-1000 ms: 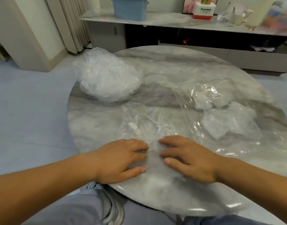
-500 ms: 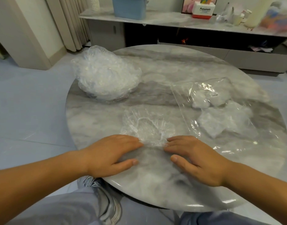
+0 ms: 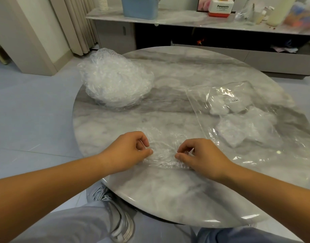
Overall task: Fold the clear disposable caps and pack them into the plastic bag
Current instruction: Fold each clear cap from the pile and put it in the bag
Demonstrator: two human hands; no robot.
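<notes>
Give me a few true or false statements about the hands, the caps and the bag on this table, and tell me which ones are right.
1. The left hand and the right hand both pinch the clear cap lying on the table. True.
2. The pile of loose caps sits on the table's right side. False: it sits at the far left.
3. The plastic bag holds folded caps. True.
4. The right hand holds the plastic bag up. False: the bag lies flat on the table, to the right of both hands.
5. A blue tub stands on the shelf beyond the table. True.
</notes>
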